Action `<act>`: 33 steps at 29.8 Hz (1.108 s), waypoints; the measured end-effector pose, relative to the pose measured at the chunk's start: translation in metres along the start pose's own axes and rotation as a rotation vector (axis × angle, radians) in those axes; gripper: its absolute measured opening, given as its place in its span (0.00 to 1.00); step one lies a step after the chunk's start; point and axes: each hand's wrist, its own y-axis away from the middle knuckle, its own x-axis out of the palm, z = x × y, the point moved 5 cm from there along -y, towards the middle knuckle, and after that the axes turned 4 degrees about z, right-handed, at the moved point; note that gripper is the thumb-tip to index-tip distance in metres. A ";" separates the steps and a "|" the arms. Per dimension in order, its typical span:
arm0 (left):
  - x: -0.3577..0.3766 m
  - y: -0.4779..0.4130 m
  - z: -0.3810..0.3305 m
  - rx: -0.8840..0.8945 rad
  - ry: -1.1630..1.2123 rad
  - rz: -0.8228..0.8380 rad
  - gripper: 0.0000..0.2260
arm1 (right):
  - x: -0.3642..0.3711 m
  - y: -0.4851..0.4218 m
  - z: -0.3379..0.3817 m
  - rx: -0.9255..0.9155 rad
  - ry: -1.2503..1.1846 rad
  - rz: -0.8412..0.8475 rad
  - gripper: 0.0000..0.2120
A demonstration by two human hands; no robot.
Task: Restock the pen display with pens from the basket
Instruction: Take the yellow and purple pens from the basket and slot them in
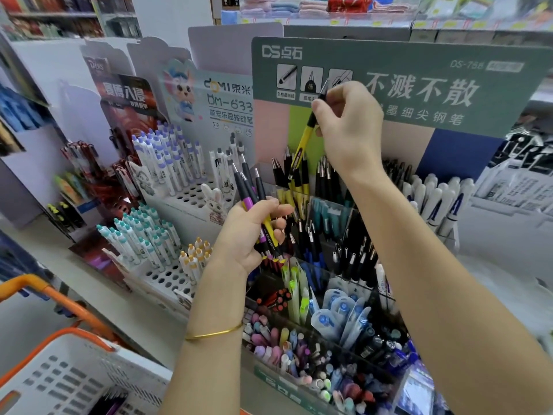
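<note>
My right hand [347, 127] pinches a yellow pen [303, 145] by its black top, holding it tip-down just above the yellow-pen compartment [291, 194] of the clear tiered pen display [329, 295]. My left hand [254, 232] grips a bunch of pens [254, 202], purple and yellow with dark tops, in front of the display's left side. The white basket [59, 375] with orange handles sits at the lower left; dark and purple pens show in its bottom corner.
The green header card [419, 85] rises behind the display. White peg-hole stands of white pens [167, 163] and teal-capped pens [140, 238] fill the shelf to the left. More white pens [434, 199] stand to the right.
</note>
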 end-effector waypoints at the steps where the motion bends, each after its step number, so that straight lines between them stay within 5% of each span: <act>1: 0.000 -0.001 0.000 0.002 -0.004 0.007 0.03 | 0.002 0.000 0.000 -0.020 0.062 0.008 0.05; 12: 0.005 0.002 -0.003 0.042 -0.018 0.087 0.05 | 0.047 0.018 -0.019 -0.151 0.893 0.347 0.14; 17: 0.007 0.002 -0.004 0.047 -0.006 0.140 0.06 | 0.027 0.018 0.001 -0.168 0.568 0.208 0.15; 22: 0.015 0.003 -0.006 0.088 -0.017 0.196 0.07 | 0.039 0.032 0.006 -0.119 0.337 0.523 0.15; 25: 0.016 0.004 -0.005 0.081 0.024 0.204 0.08 | 0.037 0.033 0.005 -0.057 0.182 0.535 0.14; 33: 0.001 0.001 0.003 0.015 -0.023 0.083 0.06 | 0.001 0.007 0.001 0.035 -0.094 -0.040 0.04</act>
